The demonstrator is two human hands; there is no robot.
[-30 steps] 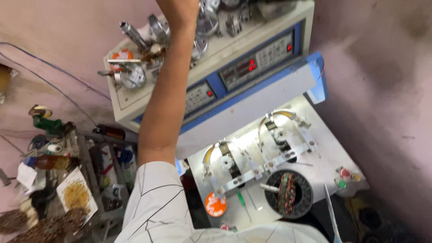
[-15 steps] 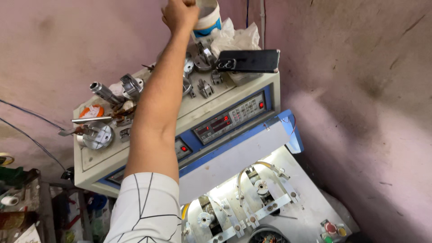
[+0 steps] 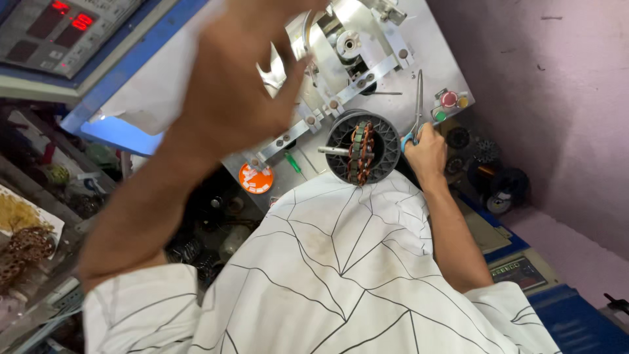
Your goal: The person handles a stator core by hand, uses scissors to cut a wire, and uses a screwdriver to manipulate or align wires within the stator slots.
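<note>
My left hand (image 3: 239,85) is down off the top of the machine, open and empty mid-frame, while my right hand (image 3: 424,147) grips blue-handled scissors (image 3: 417,108) beside the stator (image 3: 362,152).

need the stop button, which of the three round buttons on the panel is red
The red button, the largest, sits left of the yellow button and above the green button.

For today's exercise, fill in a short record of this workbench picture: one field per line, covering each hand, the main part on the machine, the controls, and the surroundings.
left hand: raised close to the camera, blurred, fingers spread, holding nothing
right hand: gripping blue-handled scissors, blades pointing away over the plate
main part: black round holder with copper-wound core on a shaft
machine plate: grey metal, with curved metal arms
controls: red, yellow and green buttons; panel with red digits
clothing: white shirt with black lines
</note>
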